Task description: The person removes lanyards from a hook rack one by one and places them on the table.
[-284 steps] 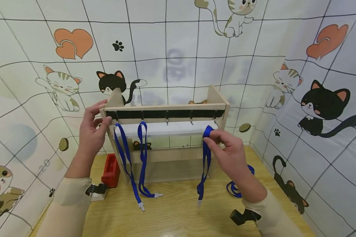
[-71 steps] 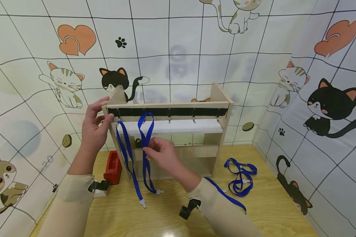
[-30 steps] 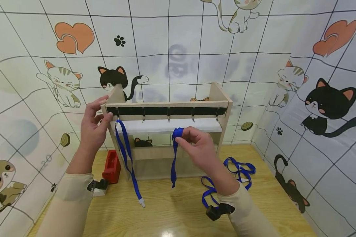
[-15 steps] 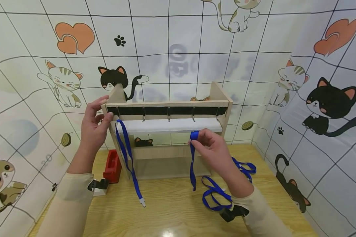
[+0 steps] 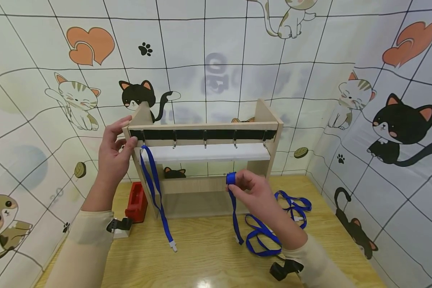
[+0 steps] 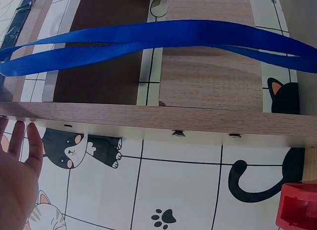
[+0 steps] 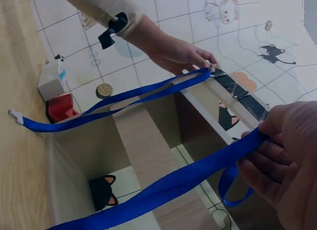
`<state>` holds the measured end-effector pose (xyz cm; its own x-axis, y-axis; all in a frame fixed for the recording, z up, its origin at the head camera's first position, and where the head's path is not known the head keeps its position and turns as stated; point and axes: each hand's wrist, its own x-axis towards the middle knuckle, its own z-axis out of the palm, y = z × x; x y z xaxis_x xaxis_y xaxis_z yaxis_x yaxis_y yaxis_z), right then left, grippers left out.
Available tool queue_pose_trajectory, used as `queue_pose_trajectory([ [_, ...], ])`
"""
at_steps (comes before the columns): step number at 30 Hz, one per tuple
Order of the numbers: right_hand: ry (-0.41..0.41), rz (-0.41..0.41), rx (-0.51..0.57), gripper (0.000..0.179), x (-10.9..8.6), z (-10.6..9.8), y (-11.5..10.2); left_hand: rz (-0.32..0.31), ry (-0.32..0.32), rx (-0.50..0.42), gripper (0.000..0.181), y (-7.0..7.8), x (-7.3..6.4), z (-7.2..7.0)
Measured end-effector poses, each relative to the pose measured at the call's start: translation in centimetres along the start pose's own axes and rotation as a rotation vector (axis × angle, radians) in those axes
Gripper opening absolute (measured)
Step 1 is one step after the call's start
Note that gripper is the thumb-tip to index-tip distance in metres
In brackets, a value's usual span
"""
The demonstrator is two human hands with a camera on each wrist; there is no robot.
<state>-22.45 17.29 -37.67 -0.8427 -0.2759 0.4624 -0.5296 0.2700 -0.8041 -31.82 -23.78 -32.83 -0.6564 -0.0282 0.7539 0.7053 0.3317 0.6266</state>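
Note:
A small wooden rack (image 5: 201, 127) stands on the table, with metal hooks along a black strip near its top. At the rack's upper left corner, my left hand (image 5: 115, 154) grips the side panel, thumb in front. From the leftmost hook hangs a blue lanyard (image 5: 153, 180) with a pale clip at its lower end; the other hooks are bare. My right hand (image 5: 257, 192) pinches a second blue lanyard (image 7: 163, 188) between thumb and fingers, in front of the rack's right half. Its strap dangles toward the table.
Two more blue lanyards lie loosely looped on the wooden table: a nearer one (image 5: 261, 236) and a farther one (image 5: 293, 206), right of the rack. Left of the rack sit a red holder (image 5: 136, 202) and a small white box (image 5: 121, 233). Cat-print sheeting surrounds the table.
One lanyard went from my right hand to the table. My right hand then lifted another off the second hook, carried it right and lowered it slightly. The left hand kept its grip.

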Motion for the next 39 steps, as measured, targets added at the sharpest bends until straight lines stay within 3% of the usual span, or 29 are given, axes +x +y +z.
queue_pose_trajectory([
  [3,-0.038,-0.015,-0.009,0.005,-0.2,0.6,0.6,-0.001,-0.001,0.001,0.049,0.1,0.0,0.0],
  [11,-0.127,0.057,-0.022,0.008,-0.8,1.4,2.0,-0.008,-0.004,-0.002,0.048,0.2,-0.1,0.0],
  [17,-0.197,0.033,-0.085,0.008,-1.3,1.4,3.6,-0.003,-0.003,-0.003,0.049,0.2,-0.1,0.1],
  [24,-0.238,0.021,-0.097,0.012,-1.8,1.4,5.4,0.001,0.003,-0.011,0.049,0.1,-0.1,0.1],
  [39,-0.336,0.098,-0.106,0.019,-2.1,2.1,10.4,0.000,0.005,-0.001,0.048,0.2,-0.1,0.2],
])
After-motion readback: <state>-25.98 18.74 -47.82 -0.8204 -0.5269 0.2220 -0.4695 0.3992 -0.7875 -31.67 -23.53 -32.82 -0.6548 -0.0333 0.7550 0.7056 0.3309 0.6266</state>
